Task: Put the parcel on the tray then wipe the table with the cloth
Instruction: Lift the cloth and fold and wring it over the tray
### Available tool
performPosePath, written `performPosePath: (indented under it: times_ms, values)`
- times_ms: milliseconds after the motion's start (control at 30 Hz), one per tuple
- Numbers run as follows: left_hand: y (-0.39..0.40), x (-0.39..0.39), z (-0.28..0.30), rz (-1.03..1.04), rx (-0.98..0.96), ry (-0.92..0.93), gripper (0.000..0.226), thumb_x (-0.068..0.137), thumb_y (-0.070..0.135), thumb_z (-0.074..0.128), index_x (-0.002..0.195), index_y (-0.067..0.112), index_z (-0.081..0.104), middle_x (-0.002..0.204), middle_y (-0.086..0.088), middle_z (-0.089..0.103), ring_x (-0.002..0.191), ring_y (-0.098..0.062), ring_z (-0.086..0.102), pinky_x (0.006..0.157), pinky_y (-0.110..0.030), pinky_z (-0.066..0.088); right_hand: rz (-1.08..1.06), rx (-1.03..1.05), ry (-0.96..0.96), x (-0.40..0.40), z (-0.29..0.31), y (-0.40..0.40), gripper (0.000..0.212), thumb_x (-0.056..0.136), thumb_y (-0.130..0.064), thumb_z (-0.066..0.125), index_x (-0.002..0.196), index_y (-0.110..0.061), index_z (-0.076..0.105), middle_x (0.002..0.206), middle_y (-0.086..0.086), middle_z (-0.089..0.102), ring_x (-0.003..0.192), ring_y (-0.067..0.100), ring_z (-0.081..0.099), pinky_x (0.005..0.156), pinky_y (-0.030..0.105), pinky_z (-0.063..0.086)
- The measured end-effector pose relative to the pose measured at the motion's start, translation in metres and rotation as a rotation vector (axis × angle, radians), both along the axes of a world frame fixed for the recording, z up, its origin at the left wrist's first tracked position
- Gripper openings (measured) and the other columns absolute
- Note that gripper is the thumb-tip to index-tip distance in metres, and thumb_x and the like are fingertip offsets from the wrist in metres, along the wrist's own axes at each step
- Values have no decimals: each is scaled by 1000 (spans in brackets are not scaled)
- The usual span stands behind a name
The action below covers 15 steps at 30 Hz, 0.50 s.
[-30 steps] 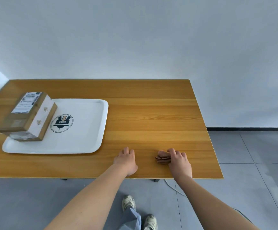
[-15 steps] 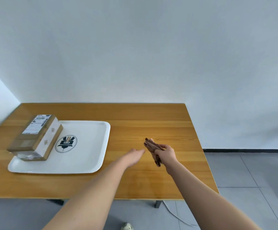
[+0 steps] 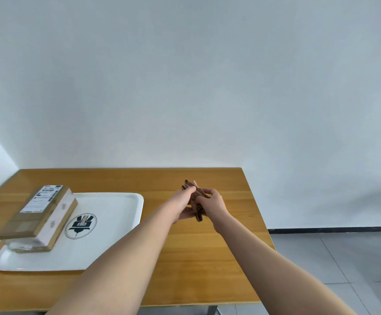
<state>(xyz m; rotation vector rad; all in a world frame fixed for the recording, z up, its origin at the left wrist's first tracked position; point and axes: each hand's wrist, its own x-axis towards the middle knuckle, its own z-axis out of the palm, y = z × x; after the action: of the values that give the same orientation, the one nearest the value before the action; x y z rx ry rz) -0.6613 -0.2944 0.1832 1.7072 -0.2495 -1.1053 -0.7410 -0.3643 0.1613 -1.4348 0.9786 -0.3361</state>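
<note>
Pale grey-white wall [image 3: 207,87] fills the upper two thirds of the head view, meeting a grey tiled floor [image 3: 344,258] at lower right behind a dark skirting strip. Across the lower half runs an orange-brown wooden table [image 3: 196,264]. At lower left a white rectangular plastic tray [image 3: 107,223] with a dark round emblem lies on the table, and the brown cardboard parcel [image 3: 37,214] with a white shipping label sits on the tray's left part, its near end overhanging the tray's floor slightly. Right of the tray, near the frame's centre, both bare forearms reach forward and meet above the tabletop. The right hand [image 3: 213,204] curls its fingers around a folded reddish-brown cloth [image 3: 196,201], held off the surface. The left hand [image 3: 182,202] lies alongside with straight fingers touching the cloth's left side, partly hiding it.
</note>
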Motion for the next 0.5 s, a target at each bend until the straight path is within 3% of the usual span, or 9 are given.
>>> performPosePath:
  times_ms: [133,233,333,500]
  values:
    - [0,2,17,39,-14,-51,32,97,35,46,114,11,58,105,-11,64,77,-24,65,64,-32,57,10,52,-34,1,24,0,31,92,-29,47,116,-12,54,97,7,62,86,20,60,69,29,50]
    - [2,3,26,64,-22,-83,30,97,36,48,110,11,58,103,-10,63,72,-21,63,57,-29,55,-3,19,-15,6,33,-2,31,94,-27,41,116,-11,55,97,6,60,93,25,60,77,38,51]
    - [5,6,32,64,-47,-94,35,95,38,47,113,10,59,105,-10,64,81,-26,64,60,-29,55,-8,-23,-25,10,38,0,36,92,-36,54,119,-13,52,103,8,65,95,25,64,82,40,56]
    - [13,19,41,33,-90,-103,37,92,44,51,106,12,63,95,-8,63,90,-31,64,68,-35,56,38,16,-27,19,55,10,64,82,-35,70,133,-16,36,114,10,58,94,24,61,57,27,49]
